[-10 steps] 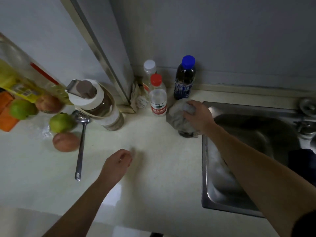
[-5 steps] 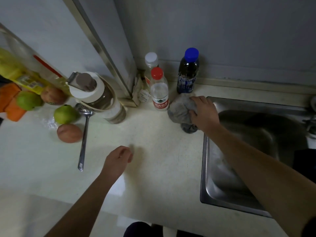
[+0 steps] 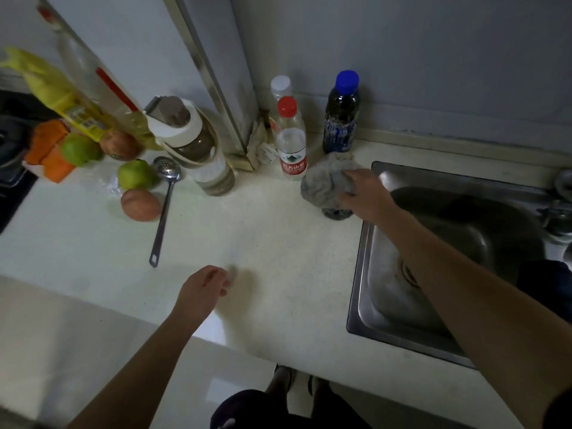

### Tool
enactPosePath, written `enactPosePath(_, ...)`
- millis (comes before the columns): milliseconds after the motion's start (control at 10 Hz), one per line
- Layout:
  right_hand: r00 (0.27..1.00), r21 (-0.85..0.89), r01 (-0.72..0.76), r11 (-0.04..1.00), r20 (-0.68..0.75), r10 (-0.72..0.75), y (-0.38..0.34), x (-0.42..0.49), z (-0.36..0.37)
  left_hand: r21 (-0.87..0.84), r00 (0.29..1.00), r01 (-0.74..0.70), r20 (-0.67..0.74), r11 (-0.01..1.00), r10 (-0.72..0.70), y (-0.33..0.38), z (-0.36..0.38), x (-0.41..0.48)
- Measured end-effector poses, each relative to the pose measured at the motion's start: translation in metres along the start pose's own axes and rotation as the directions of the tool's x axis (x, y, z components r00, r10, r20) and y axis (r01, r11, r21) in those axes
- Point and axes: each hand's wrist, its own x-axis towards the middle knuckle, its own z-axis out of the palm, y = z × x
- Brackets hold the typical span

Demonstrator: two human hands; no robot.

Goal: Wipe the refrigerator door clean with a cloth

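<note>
Fingers of the right hand [image 3: 366,193] close over a crumpled grey cloth [image 3: 328,184] at the sink's [image 3: 368,243] left rim, the grip pinching the fabric where it lies on the pale bench [image 3: 263,243]. The left hand [image 3: 202,291] hovers loosely curled and empty, well to the left of the sink and nearer the person. Just behind the cloth stand a clear bottle with a red cap [image 3: 290,140] and a dark bottle with a blue cap [image 3: 340,113]; a white-capped bottle [image 3: 281,86] stands behind the red-capped one. What appears to be the refrigerator door [image 3: 139,51] rises well left of the sink, behind a lidded jar [image 3: 192,144], fruit and a slotted spoon [image 3: 164,205]. Picking up the cloth looks to be the step in hand; it is best gathered whole into the palm and lifted straight up, so no trailing corner catches the bottles, which would likely tip easily. The red label on the clear bottle carries white characters too blurred to read, the dark bottle's blue label is likewise illegible, and the yellow packet's [image 3: 62,97] print cannot be made out
</note>
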Motion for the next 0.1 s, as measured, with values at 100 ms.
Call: enactPosePath(100,0.999,0.007,-0.045,0.999,0.022,0.045,0.0000,-0.0258,-0.0037,-0.054,0.999,-0.006,-0.053,0.999,0.004,-0.0089,-0.0009,-0.0240)
